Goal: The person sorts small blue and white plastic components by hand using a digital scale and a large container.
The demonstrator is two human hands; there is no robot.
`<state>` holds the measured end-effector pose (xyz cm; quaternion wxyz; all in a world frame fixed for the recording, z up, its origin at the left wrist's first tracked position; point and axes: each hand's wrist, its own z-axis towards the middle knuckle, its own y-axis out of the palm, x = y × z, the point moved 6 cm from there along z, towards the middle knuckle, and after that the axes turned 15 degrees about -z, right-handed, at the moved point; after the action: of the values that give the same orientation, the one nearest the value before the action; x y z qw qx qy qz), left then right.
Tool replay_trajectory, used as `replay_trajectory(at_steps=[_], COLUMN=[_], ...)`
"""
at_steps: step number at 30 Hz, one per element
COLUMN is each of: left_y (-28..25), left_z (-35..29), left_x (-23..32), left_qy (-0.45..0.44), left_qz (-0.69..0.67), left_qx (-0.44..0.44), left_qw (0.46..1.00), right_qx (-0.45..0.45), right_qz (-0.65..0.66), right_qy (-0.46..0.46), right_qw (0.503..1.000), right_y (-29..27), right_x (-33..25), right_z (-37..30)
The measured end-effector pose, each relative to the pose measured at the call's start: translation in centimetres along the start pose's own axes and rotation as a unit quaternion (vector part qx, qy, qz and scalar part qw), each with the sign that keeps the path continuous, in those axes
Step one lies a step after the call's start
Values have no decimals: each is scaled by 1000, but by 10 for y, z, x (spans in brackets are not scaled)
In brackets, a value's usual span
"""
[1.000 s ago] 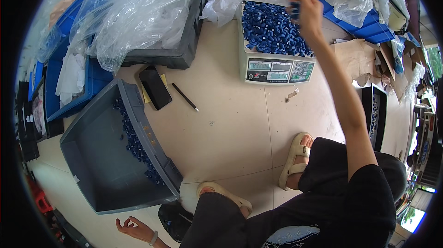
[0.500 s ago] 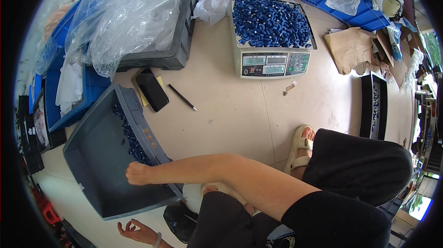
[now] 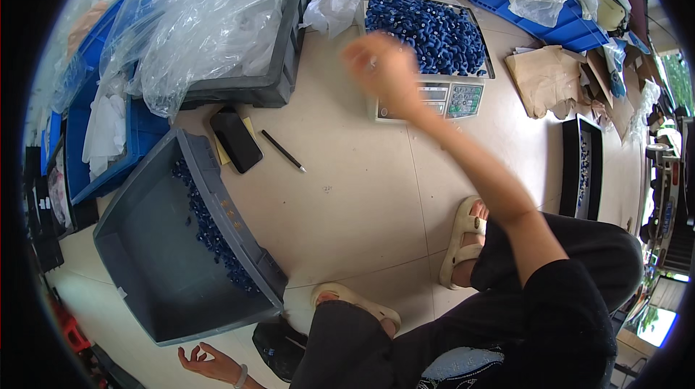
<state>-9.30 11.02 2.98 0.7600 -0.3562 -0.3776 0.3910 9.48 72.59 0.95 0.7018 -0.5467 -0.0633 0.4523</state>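
Note:
My right hand (image 3: 384, 74) is over the near left corner of the digital scale (image 3: 427, 113), smeared by motion, so its fingers and anything in them are unclear. On the scale's tray is a heap of small blue pieces (image 3: 434, 34). Below and to the left, the grey bin (image 3: 163, 258) holds more loose blue pieces (image 3: 210, 229) along its right side. My left hand (image 3: 210, 364), with a bracelet at the wrist, is just outside the bin's near edge. Its fingers are loosely curled and apart, with nothing in them.
A black phone (image 3: 237, 140) lies on yellow paper beside a dark pen (image 3: 284, 151). A dark grey crate (image 3: 279, 74) with clear plastic bags stands behind. At the right are torn cardboard (image 3: 543, 81) and a narrow black tray (image 3: 570, 172). My sandalled feet (image 3: 463, 240) rest on the floor.
My right hand has moved from inside the grey bin, up and to the right, to the scale. My left hand has hardly moved.

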Motion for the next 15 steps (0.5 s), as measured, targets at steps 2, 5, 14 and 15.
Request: replay_trajectory(at_steps=[2,5,14,15], left_y=[-8,5,137,160], left_z=[0,-9,63,64], left_x=[10,13,93,79], left_qy=[-6,-63,117,71], left_qz=[12,-35,-242,-250], left_qx=[4,-8,-344,-382], left_qw=[1000,997,900,887], right_qx=[-4,-72,-80,-102], right_qz=[-62,-235,-105,-74], right_qy=[72,40,10,-16], right_qw=[995,968,991,992], right_y=[-40,-80,-75,-59], right_x=[79,179,120,90], right_z=[36,63,50,43])
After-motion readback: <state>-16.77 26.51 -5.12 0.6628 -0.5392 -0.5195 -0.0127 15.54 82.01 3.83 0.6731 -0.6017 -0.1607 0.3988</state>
